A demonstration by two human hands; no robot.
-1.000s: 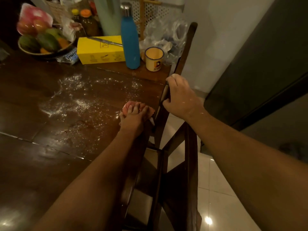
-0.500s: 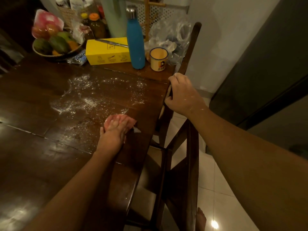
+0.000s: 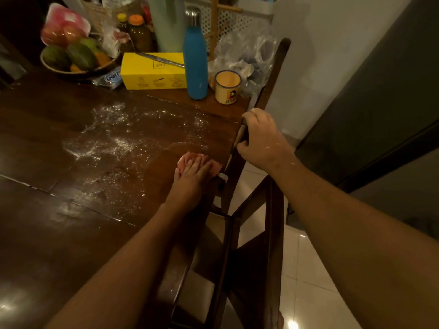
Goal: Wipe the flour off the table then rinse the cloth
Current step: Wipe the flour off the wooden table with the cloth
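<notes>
Left hand (image 3: 192,179) is pressing down on a crumpled pink cloth (image 3: 188,159), fingers straight and close together, with the cloth bunching out in front of the fingertips. Both are sitting at the right edge of the wooden table (image 3: 47,233), which is filling the left of the view. A wooden chair (image 3: 273,210) is standing against that edge, and the right hand (image 3: 263,141) is gripping its top rail with fingers curled round it. Flour (image 3: 114,143) is lying scattered across the tabletop, to the left of the cloth and beyond it. At the far end a fruit bowl (image 3: 59,71) is sitting beside a yellow box (image 3: 152,74), a blue water bottle (image 3: 196,60) is standing just right of the box, and an enamel mug (image 3: 226,87) is sitting near the bottle. A knife (image 3: 161,59) is resting on the box.
</notes>
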